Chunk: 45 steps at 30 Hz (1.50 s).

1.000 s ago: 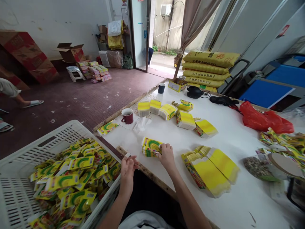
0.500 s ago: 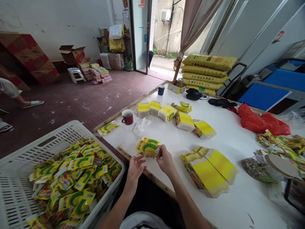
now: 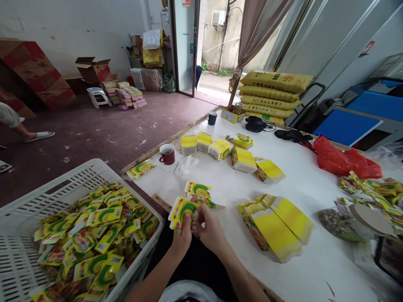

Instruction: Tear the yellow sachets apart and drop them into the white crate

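My left hand (image 3: 183, 237) is closed on a yellow packet (image 3: 180, 209) with a green swirl, its thumb across the front, above the table's near edge. My right hand (image 3: 212, 230) meets the packet's right side with curled, pinched fingers. Something small and pale shows between the two hands, too hidden to name. Just behind them, more yellow packaging cards (image 3: 199, 189) lie on the white table (image 3: 233, 260). To the right stands a block of stacked yellow cards (image 3: 277, 230). At the left, a white plastic basket (image 3: 94, 167) is heaped with filled yellow packets (image 3: 103, 216).
A dark red mug (image 3: 167, 155), a crumpled tissue (image 3: 186, 164) and several card bundles (image 3: 245, 160) sit farther back. A jar (image 3: 341, 224), a red plastic bag (image 3: 346, 159) and loose packets are on the right. Another person's leg (image 3: 19, 126) shows at far left.
My left hand, open and empty before, has closed on a yellow packet. My right hand has drawn toward me and down, away from the cards on the table, to meet it.
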{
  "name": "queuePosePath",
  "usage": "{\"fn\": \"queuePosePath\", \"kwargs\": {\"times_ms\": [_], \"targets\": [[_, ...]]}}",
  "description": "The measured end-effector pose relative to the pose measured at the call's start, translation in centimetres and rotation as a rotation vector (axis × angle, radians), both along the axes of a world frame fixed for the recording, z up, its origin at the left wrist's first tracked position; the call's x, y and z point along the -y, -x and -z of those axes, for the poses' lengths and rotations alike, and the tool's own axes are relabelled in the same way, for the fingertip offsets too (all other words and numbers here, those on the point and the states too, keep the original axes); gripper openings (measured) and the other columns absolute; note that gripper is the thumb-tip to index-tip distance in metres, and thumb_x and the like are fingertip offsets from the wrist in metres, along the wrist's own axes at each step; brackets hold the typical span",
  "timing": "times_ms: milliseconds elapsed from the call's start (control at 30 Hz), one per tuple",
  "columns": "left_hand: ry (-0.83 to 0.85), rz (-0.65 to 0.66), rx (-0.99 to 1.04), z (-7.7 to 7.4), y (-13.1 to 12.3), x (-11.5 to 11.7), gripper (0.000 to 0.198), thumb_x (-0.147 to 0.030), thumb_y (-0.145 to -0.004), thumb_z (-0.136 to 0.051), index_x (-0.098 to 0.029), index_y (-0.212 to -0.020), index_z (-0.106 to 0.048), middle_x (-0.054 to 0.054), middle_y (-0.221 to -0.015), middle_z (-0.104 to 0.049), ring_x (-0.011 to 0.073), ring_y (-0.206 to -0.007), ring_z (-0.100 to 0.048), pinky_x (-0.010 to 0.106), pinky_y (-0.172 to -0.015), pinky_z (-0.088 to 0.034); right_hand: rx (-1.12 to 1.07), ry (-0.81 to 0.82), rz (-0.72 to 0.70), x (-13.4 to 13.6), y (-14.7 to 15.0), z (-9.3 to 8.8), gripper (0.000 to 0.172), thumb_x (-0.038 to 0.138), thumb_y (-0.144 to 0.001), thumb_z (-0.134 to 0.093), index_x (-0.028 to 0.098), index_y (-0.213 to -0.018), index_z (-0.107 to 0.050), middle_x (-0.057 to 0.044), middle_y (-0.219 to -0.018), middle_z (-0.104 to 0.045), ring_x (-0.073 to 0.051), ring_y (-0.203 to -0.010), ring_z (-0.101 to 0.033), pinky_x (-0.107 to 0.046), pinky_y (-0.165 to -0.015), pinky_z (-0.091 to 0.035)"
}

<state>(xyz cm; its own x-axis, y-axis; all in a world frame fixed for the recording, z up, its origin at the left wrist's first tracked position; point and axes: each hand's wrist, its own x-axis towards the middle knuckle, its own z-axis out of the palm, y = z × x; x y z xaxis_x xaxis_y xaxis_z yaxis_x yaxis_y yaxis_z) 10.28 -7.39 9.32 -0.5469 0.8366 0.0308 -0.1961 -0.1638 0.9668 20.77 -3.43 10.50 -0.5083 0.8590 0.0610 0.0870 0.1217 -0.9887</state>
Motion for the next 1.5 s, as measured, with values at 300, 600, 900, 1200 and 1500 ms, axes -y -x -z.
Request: {"fn": "queuePosePath", "kwargs": {"times_ms": [300, 600, 900, 1200, 1500], "targets": [[0.0, 0.032, -0.004, 0.7, -0.7, 0.3, 0.052, -0.069, -0.08, -0.066, -0.022, -0.098, -0.078, 0.012, -0.1, -0.077, 0.0328, -0.12, -0.064, 0.046, -0.115, -0.044, -0.094, 0.136, -0.012, 0.2, 0.0, 0.6, 0.031, 0.025, -0.069, -0.069, 0.025, -0.075, -0.039, 0.005, -0.072, -0.048, -0.014, -0.063, -0.045, -0.025, -0.057, -0.038], [0.016, 0.093, 0.138, 1.0, -0.4, 0.5, 0.052, -0.066, -0.083, -0.065, -0.019, -0.101, -0.077, 0.013, -0.101, -0.076, 0.032, -0.12, -0.064, 0.046, -0.11, -0.048, -0.012, 0.045, 0.101, 0.3, -0.1, 1.1, 0.024, 0.026, -0.07, -0.067, 0.024, -0.075, -0.044, 0.006, -0.067, -0.047, -0.011, -0.058, -0.04, -0.024, -0.053, -0.034], [0.036, -0.03, -0.002, 0.1, -0.3, 0.5, 0.045, -0.064, -0.077, -0.07, -0.022, -0.092, -0.079, 0.01, -0.097, -0.078, 0.0333, -0.114, -0.068, 0.043, -0.108, -0.05, 0.097, -0.025, 0.177, 0.7, 0.1, 0.4, 0.027, 0.021, -0.067, -0.066, 0.025, -0.071, -0.039, 0.007, -0.062, -0.045, -0.011, -0.053, -0.04, -0.024, -0.048, -0.029], [0.08, -0.086, -0.008, -0.1, -0.3, 0.4, 0.054, -0.07, -0.079, -0.064, -0.021, -0.095, -0.078, 0.011, -0.096, -0.078, 0.0333, -0.113, -0.068, 0.045, -0.103, -0.054, -0.057, 0.068, 0.134, 0.4, 0.1, 0.8, 0.03, 0.031, -0.071, -0.075, 0.024, -0.073, -0.046, 0.007, -0.066, -0.047, -0.01, -0.056, -0.039, -0.022, -0.05, -0.032], [0.064, -0.146, 0.041, 0.3, -0.1, -0.1, 0.054, -0.072, -0.073, -0.07, -0.023, -0.096, -0.076, 0.011, -0.106, -0.076, 0.0322, -0.12, -0.064, 0.042, -0.106, -0.051, -0.303, 0.261, -0.076, 0.4, -0.4, 1.0, 0.041, 0.047, -0.076, -0.081, 0.024, -0.092, -0.051, 0.001, -0.089, -0.061, -0.013, -0.075, -0.056, -0.026, -0.068, -0.045]]}}
